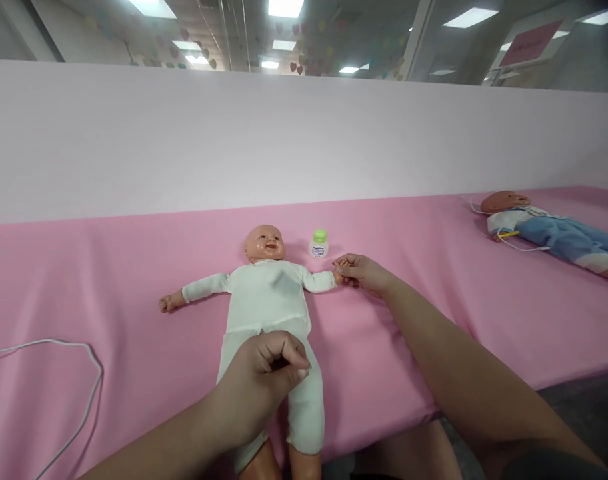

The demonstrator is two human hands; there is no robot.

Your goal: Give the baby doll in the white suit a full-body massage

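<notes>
A baby doll (269,297) in a white top and trousers lies on its back on the pink sheet, arms spread. My right hand (361,272) has its fingers closed round the doll's hand on the right side of the view. Over the doll's legs is my left hand (264,377), its thumb and index fingertip pinched together; whether anything small is between them cannot be made out. Just beyond my right hand stands a small clear bottle (319,248) with a green cap, near the doll's head.
On the right, a second doll (559,230) in blue and white clothes lies with a white cord and a yellow item. A white cable (91,353) curves over the pink sheet (149,380) at left. Behind rises a white partition (284,140), with glass above.
</notes>
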